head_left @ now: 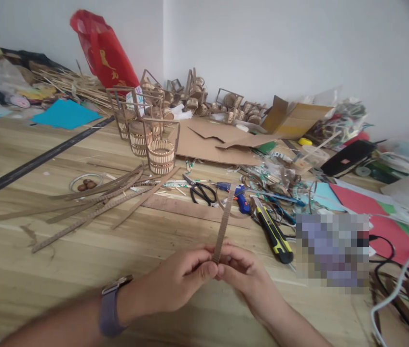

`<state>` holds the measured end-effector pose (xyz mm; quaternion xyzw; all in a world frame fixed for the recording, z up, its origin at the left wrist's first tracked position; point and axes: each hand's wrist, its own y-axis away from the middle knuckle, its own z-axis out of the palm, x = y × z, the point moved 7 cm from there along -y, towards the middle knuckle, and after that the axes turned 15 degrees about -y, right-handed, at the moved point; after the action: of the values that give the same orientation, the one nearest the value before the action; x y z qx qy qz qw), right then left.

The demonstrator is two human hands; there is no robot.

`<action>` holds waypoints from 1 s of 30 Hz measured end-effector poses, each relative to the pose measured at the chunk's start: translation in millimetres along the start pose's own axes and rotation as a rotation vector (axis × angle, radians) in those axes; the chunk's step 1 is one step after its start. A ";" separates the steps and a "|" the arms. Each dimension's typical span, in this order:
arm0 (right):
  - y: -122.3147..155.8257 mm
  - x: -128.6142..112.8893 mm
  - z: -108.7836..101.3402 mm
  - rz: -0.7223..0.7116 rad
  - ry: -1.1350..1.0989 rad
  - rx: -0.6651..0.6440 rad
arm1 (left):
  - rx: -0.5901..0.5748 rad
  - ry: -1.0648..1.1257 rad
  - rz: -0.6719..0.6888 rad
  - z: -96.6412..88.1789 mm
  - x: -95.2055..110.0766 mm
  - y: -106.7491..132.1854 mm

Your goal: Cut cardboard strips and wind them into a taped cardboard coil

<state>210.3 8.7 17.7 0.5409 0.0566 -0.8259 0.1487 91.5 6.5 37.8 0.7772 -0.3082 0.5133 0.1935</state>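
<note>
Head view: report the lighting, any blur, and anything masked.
Head view: soft light, faint shadows; head view: left forearm soft-edged, upper-right corner dark; head view: pixel blocks mask a patch right of the utility knife, while the ridged strip reads fairly clearly.

One camera, worn on the person's head, gives the only view. It looks forward and down across a pale wood-grained tabletop (125,250), from above the near side. The bare left hand (186,277) and the bare right hand (242,267) are close to the camera, near the middle of its width. Past them the view runs on to the plain white walls (280,43) at the far side, their upright corner line left of centre. It is wide, taking in a flat bright blue sheet (66,114) far left and a flat red sheet (354,198) right.
</note>
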 end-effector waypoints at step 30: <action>1.2 5.7 -6.7 -0.140 -0.035 0.150 | 0.169 0.513 -0.196 1.2 -31.9 -8.9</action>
<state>214.4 8.2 9.9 0.5306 0.0299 -0.8456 0.0507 89.4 21.1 8.2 0.6615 -0.1286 0.6958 0.2486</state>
